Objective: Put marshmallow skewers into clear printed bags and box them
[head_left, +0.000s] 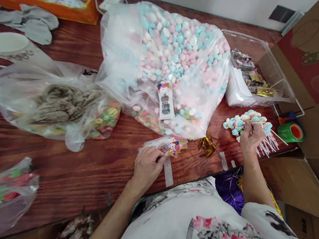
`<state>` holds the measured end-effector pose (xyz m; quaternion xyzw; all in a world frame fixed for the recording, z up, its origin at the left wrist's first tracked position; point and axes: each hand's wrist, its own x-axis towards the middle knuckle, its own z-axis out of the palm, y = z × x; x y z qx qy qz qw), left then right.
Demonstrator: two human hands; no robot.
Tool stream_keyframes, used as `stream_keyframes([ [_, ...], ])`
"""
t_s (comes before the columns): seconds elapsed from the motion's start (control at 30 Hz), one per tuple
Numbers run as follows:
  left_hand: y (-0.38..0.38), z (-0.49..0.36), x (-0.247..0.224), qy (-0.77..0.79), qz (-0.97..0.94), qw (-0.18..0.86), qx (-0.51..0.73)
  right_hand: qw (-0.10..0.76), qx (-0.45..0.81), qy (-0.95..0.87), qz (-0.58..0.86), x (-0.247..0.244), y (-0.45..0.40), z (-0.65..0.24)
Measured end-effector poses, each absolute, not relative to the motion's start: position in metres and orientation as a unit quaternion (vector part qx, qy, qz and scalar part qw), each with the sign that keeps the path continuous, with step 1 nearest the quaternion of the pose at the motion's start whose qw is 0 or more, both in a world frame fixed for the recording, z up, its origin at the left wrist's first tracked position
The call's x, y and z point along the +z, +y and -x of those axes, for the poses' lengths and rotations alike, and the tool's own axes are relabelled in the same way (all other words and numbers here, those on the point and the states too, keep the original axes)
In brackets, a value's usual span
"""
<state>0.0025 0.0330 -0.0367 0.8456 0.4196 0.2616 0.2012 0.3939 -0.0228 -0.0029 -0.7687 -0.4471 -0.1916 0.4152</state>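
Note:
My left hand (148, 166) is closed at the near edge of a small stack of clear printed packets (171, 145), its thumb and fingers pinching there. Off to the right, my right hand (252, 136) is closed on a white stick (279, 137) above a pile of candy-topped sticks (239, 122), whose white ends point toward me. Gold twist ties (207, 144) lie between the two hands. Behind them spreads a big clear bag of pink, blue and white candies (179, 43), with a white printed card (165, 101) on it.
At the left are a bag with a brown cloth (66, 105), a white mug (9, 45), an orange box (93, 9) and a small candy bag (10, 188). A clear bin (265, 43), green tape (290, 131) and a cardboard box (311, 80) stand right.

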Motion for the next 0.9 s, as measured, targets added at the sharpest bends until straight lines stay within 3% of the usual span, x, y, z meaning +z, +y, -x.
stream_keyframes([
  [0.2, 0.031, 0.003, -0.026, 0.39, -0.874, 0.202, 0.207, 0.397, -0.194, -0.493, 0.749, 0.011, -0.028, -0.387],
  [0.5, 0.031, 0.003, -0.027, 0.399, -0.855, 0.255, 0.211, 0.399, -0.052, -0.482, 0.778, 0.042, -0.049, -0.368],
  [0.9, 0.031, -0.002, -0.031, 0.444, -0.831, 0.253, 0.219, 0.415, -0.148, -0.452, 0.776, 0.007, -0.05, -0.372],
])
